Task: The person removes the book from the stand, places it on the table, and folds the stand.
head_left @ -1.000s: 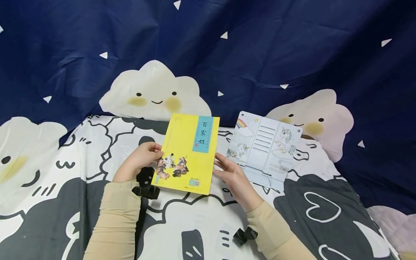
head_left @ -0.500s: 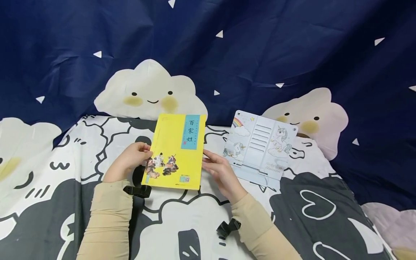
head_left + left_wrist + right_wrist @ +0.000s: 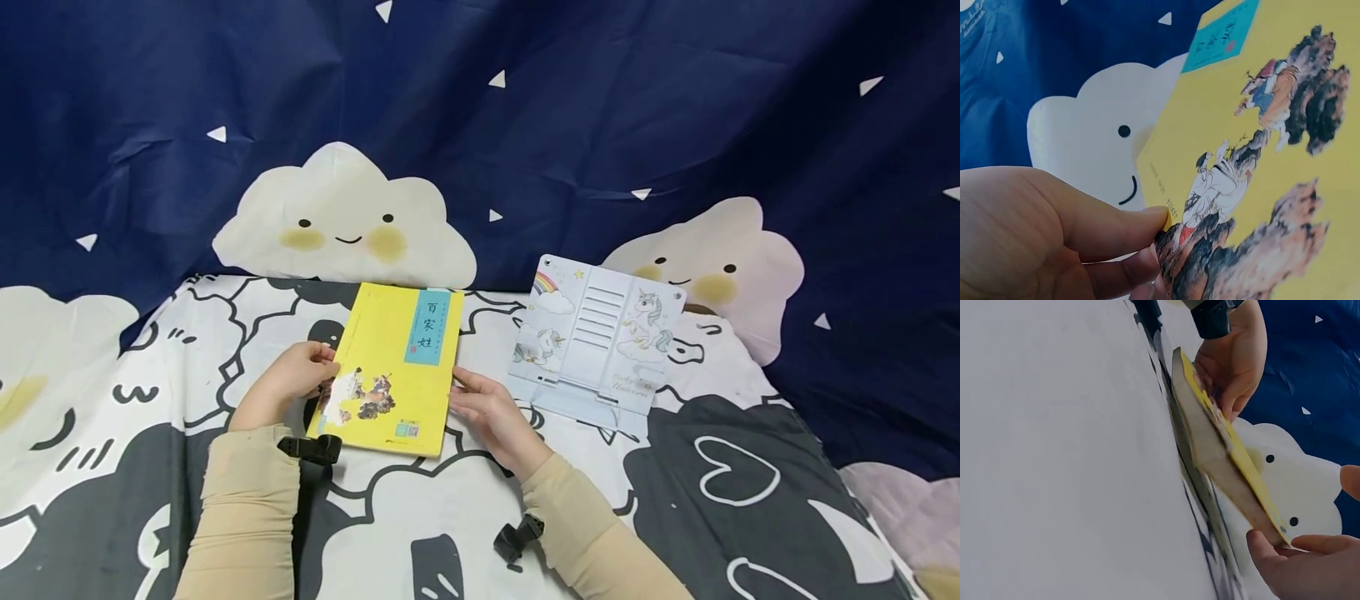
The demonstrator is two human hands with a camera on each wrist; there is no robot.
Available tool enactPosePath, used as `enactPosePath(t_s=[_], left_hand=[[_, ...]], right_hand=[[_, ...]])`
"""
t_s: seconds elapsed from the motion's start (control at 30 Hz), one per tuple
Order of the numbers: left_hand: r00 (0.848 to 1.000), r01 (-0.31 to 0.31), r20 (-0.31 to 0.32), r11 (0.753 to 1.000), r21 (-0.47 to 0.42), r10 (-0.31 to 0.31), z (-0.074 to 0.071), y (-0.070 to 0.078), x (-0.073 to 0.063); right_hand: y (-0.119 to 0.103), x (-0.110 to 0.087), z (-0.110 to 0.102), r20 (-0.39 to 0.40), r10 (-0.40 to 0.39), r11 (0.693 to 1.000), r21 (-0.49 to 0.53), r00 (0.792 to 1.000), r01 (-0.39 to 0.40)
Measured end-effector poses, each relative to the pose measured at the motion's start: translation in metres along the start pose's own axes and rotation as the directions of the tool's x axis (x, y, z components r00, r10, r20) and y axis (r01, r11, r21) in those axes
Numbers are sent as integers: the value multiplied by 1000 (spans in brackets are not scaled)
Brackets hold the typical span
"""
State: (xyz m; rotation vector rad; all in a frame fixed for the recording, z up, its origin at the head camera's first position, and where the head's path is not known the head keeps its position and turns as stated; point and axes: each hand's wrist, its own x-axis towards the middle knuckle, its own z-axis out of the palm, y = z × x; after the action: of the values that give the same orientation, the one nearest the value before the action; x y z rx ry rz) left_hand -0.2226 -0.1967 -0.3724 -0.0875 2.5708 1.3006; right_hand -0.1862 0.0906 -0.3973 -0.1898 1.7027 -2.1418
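Spanning the far side, a dark blue backdrop printed with white triangles and smiling clouds stands beyond a black-and-white patterned cloth. On this cloth, to the right, sits a pale slotted stand decorated with unicorns and a rainbow. Left of it and apart from it is a yellow book, tilted, its front cover showing; whether its near edge touches the cloth, I cannot tell. Beige sleeves extend from the near side. The left hand pinches the book's left edge, thumb on the cover. The right hand has its fingers extended against the right edge, its thumb apart from the book. A blue label with dark characters marks the cover's far right part. Black devices sit at both wrists.
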Motion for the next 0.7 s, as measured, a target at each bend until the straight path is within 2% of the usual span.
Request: enactPosePath(t_s=[0.3,0.5,0.7], left_hand=[[998,55,35,997,-55,-53,1,-8,2],[996,66,67,998,-6,-66,2,-15,3],[995,68,66,997,44,-71,-1,-19,3]], right_hand=[[3,1,-1,86,14,999,44,996,-18],[5,2,-2,141,70,992,95,987,-84],[6,3,0,149,96,987,115,984,-114]])
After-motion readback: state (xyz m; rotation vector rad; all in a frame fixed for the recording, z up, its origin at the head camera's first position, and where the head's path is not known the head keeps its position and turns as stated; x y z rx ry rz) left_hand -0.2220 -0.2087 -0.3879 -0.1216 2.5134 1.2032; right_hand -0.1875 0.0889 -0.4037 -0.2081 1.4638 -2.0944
